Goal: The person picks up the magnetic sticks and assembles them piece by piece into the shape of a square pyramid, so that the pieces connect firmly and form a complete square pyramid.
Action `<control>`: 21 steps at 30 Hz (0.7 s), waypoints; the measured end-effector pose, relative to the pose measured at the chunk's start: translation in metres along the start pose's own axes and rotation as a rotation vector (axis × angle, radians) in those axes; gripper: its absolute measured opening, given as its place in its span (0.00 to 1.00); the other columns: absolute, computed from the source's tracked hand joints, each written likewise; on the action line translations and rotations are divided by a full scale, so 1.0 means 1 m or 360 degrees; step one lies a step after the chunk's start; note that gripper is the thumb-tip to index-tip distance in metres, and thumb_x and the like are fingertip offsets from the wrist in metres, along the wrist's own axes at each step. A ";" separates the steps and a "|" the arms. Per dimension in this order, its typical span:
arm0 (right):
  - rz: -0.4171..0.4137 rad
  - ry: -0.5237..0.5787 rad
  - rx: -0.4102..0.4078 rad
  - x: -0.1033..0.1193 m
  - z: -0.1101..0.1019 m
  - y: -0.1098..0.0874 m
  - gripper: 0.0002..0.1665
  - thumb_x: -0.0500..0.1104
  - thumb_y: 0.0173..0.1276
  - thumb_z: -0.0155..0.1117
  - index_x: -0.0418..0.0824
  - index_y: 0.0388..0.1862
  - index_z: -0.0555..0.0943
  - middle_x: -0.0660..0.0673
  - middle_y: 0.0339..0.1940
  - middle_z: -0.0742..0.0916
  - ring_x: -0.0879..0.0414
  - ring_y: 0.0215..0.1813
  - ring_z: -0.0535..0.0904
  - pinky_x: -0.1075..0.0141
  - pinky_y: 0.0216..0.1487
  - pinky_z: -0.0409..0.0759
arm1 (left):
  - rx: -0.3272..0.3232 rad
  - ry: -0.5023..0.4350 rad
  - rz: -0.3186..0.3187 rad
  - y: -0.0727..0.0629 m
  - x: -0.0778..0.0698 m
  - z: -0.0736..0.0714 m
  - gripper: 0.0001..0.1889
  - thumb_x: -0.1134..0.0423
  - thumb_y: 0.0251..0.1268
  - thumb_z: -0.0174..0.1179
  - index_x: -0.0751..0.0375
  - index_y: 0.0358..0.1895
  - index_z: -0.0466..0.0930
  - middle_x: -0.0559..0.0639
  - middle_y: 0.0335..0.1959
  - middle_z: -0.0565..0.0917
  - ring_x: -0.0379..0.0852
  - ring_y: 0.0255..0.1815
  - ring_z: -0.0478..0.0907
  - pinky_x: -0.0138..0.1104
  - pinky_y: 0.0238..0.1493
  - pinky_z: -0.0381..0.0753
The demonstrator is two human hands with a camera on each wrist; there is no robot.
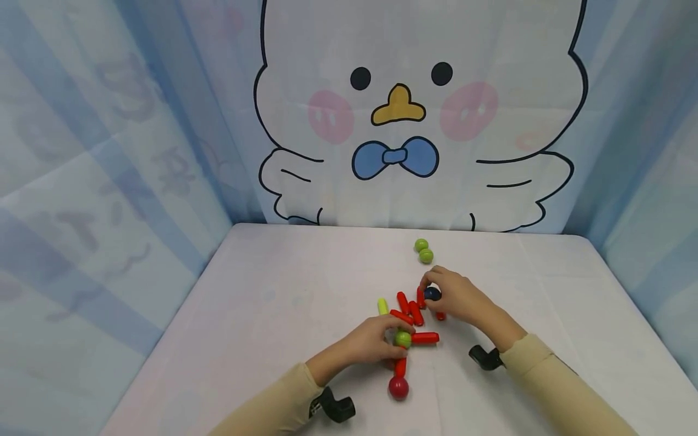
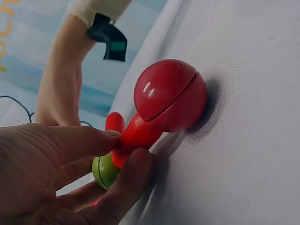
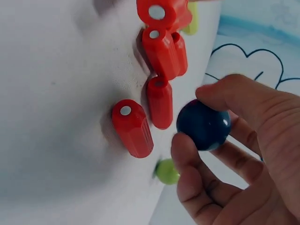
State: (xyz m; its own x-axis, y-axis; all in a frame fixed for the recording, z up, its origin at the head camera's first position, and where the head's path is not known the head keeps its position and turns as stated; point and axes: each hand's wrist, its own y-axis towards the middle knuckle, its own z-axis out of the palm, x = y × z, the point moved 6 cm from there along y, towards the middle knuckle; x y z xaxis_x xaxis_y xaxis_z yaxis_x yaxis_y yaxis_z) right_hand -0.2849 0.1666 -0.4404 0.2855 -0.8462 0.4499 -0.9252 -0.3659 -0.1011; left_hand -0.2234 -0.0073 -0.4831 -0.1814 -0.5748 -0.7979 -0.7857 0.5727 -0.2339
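My left hand (image 1: pixel 366 342) pinches a red stick (image 2: pixel 136 138) between thumb and finger, close to the green ball (image 1: pixel 403 339) at its end. On the stick's near end is a dark red ball (image 1: pixel 398 388) with a groove, touching the cloth in the left wrist view. Another red stick (image 1: pixel 426 338) reaches rightward from the green ball. Farther back, my right hand (image 1: pixel 458 298) holds a dark blue ball (image 3: pixel 204 124) between thumb and fingers. Below it in the right wrist view stands a loose red stick (image 3: pixel 132 129) with a silvery disc in its end.
Several red sticks (image 1: pixel 416 313) lie between the hands, with a yellow-green stick (image 1: pixel 383 306) to their left. Two green balls (image 1: pixel 426 256) sit behind the right hand. A white cloth covers the table (image 1: pixel 272 290); a printed curtain (image 1: pixel 338 200) hangs behind it.
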 end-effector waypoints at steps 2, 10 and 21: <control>-0.0001 0.0014 0.0026 0.002 0.000 -0.010 0.15 0.38 0.62 0.76 0.45 0.45 0.81 0.45 0.49 0.83 0.52 0.42 0.78 0.59 0.43 0.85 | 0.0004 0.0001 0.0010 0.001 0.000 0.000 0.20 0.64 0.62 0.73 0.48 0.58 0.85 0.42 0.53 0.83 0.38 0.47 0.74 0.29 0.39 0.80; 0.0076 -0.0053 0.0226 0.002 0.013 -0.044 0.19 0.37 0.56 0.81 0.45 0.39 0.78 0.51 0.35 0.81 0.54 0.38 0.75 0.59 0.40 0.83 | -0.0003 -0.0007 0.0019 0.001 -0.001 0.001 0.19 0.63 0.63 0.73 0.48 0.57 0.86 0.41 0.56 0.82 0.37 0.49 0.74 0.28 0.41 0.80; 0.0056 0.0022 0.0269 0.000 0.024 -0.058 0.18 0.46 0.55 0.84 0.49 0.38 0.82 0.51 0.34 0.81 0.56 0.38 0.75 0.62 0.39 0.80 | 0.0005 -0.0069 -0.0014 0.005 0.000 0.004 0.18 0.65 0.65 0.71 0.51 0.58 0.86 0.43 0.56 0.81 0.37 0.27 0.79 0.28 0.30 0.80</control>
State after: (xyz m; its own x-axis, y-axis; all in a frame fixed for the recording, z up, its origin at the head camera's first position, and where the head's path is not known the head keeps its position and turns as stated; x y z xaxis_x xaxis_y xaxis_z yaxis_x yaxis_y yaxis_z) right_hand -0.2256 0.1787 -0.4561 0.2489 -0.8548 0.4553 -0.8789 -0.3968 -0.2646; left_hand -0.2247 -0.0023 -0.4864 -0.1488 -0.5540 -0.8191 -0.7854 0.5695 -0.2426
